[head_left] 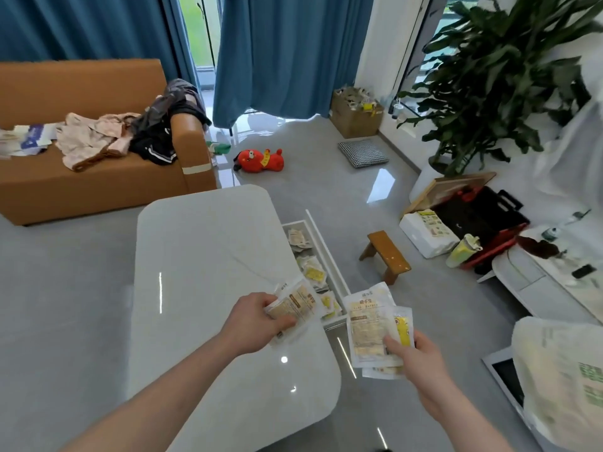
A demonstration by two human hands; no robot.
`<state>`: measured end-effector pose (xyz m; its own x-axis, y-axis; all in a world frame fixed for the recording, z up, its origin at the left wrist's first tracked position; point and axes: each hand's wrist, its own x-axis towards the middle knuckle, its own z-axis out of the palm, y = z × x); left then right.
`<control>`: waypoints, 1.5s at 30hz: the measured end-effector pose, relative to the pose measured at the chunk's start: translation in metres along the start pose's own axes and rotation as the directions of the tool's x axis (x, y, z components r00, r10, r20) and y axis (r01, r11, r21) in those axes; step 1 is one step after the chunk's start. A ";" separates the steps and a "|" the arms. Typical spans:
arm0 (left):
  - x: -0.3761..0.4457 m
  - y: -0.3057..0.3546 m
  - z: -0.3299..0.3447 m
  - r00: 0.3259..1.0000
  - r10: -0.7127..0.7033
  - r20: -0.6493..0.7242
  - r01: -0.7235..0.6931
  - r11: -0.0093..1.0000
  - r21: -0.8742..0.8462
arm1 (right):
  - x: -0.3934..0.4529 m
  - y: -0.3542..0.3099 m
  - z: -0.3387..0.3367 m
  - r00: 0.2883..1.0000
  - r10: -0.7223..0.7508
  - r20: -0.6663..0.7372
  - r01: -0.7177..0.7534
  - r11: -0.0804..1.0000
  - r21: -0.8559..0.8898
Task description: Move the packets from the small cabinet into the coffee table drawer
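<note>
My left hand (257, 321) grips a small stack of white and yellow packets (298, 306) over the right edge of the white coffee table (202, 256). My right hand (414, 357) holds a fan of larger white packets (368, 324) above the floor, just right of the table. The coffee table drawer (329, 256) stands pulled out on the table's right side, and several packets (313, 270) lie inside it. The small cabinet is not in view.
A low wooden stool (388, 256) stands right of the drawer. A brown sofa (98, 177) with clothes sits at the back left. A red plush toy (259, 160) and a checked cushion (362, 153) lie on the floor. A red and black case (483, 220), bags and a plant crowd the right.
</note>
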<state>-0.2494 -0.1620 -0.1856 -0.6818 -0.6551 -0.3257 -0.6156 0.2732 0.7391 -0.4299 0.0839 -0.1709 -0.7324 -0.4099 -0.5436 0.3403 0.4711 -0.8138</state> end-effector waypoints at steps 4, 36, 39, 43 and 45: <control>0.016 0.036 0.064 0.994 -0.107 -0.035 0.104 0.993 -0.058 | 0.063 -0.012 -0.075 0.998 0.017 0.067 -0.013 0.999 -0.050; 0.403 -0.009 0.278 0.678 -0.734 0.052 0.720 0.648 -0.247 | 0.583 -0.114 -0.028 0.870 0.288 0.400 -0.002 0.814 -0.581; 0.432 -0.042 0.312 0.620 -0.783 0.051 0.765 0.589 -0.260 | 0.639 -0.080 0.006 0.842 0.327 0.430 0.028 0.768 -0.640; 0.452 -0.082 0.351 0.601 -0.800 0.006 0.764 0.572 -0.298 | 0.695 -0.037 0.038 0.818 0.339 0.464 0.092 0.720 -0.688; 0.460 -0.096 0.366 0.615 -0.788 -0.015 0.740 0.583 -0.336 | 0.714 -0.021 0.050 0.803 0.341 0.489 0.116 0.715 -0.689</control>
<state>-0.6480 -0.2318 -0.6223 0.0721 -0.6291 -0.7740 -0.7307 -0.5615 0.3883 -0.9310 -0.2579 -0.5523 -0.1843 -0.5504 -0.8143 -0.2476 0.8278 -0.5035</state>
